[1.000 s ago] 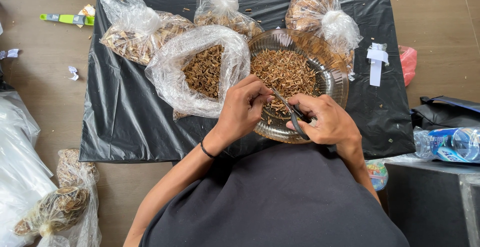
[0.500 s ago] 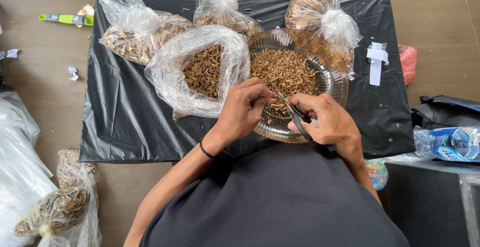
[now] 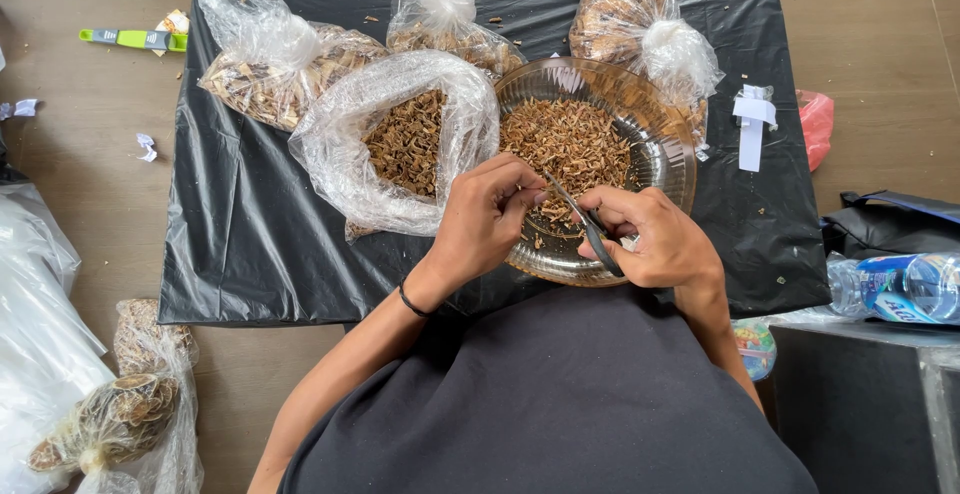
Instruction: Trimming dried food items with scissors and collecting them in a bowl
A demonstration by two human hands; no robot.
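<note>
My right hand (image 3: 655, 239) grips a pair of small scissors (image 3: 580, 222) whose blades point up-left over the near rim of a clear glass bowl (image 3: 660, 144). The bowl holds a heap of brown dried bits (image 3: 565, 144). My left hand (image 3: 485, 214) pinches a small brown piece at the scissor tips, fingers closed around it. Just left of the bowl lies an open clear plastic bag (image 3: 400, 144) with more dried brown material inside. Both hands hover over the bowl's front edge, nearly touching each other.
A black plastic sheet (image 3: 230, 244) covers the floor area under the bowl. Three tied bags of dried material (image 3: 275, 64) sit along its far side. A water bottle (image 3: 900, 289) lies at the right, more bags (image 3: 110, 419) at the lower left, a green tool (image 3: 130, 39) at the upper left.
The hands have stayed over the bowl's front rim with only slight finger and scissor movement. Nothing else has shifted.
</note>
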